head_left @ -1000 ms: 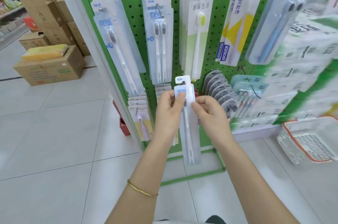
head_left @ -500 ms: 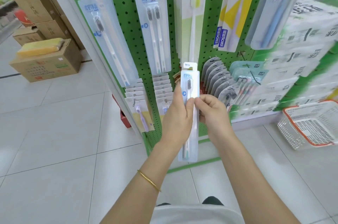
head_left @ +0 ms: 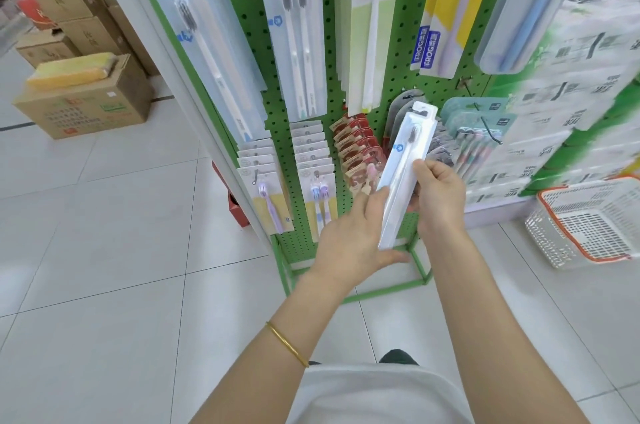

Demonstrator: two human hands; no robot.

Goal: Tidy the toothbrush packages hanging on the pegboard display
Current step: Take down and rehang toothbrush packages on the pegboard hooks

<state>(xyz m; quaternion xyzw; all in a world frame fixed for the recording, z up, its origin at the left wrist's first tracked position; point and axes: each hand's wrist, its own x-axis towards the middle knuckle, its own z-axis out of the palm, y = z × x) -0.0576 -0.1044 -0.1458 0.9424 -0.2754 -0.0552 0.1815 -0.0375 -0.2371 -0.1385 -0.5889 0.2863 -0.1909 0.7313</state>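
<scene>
Both hands, left (head_left: 349,236) and right (head_left: 438,196), clamped on long glossy blister-pack toothbrush package (head_left: 403,174), tilted.

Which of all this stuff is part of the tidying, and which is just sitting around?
Part of the job:
- toothbrush package, held in both hands
- left hand
- right hand
- green pegboard
- hanging toothbrush packs

Just lying about:
- cardboard boxes
- white shopping basket
- gold bangle

Glossy clear plastic package (head_left: 401,177); perforated green pegboard (head_left: 412,8), painted metal.
</scene>
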